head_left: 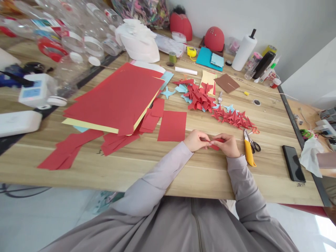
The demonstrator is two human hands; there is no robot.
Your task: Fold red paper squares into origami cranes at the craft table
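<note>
My left hand [197, 140] and my right hand [226, 144] meet above the table, fingertips pinched on a small folded piece of red paper [215, 147]. Most of that paper is hidden by my fingers. Just left of my left hand lies a flat red paper square [172, 126]. Beyond my hands is a heap of folded red paper stars [201, 97], with a row of more red stars [232, 118] to its right. A few light blue paper stars [168, 92] lie around them. Scissors [254, 144] and a yellow-handled cutter [249, 148] rest right of my right hand.
A large stack of red sheets [115, 94] lies left, with cut red strips [70, 148] in front. Plastic bottles [70, 66] crowd the far left. A black phone [293, 163] lies near the right edge. At far right, another person's arm [327, 160] shows beside white tissue [311, 157].
</note>
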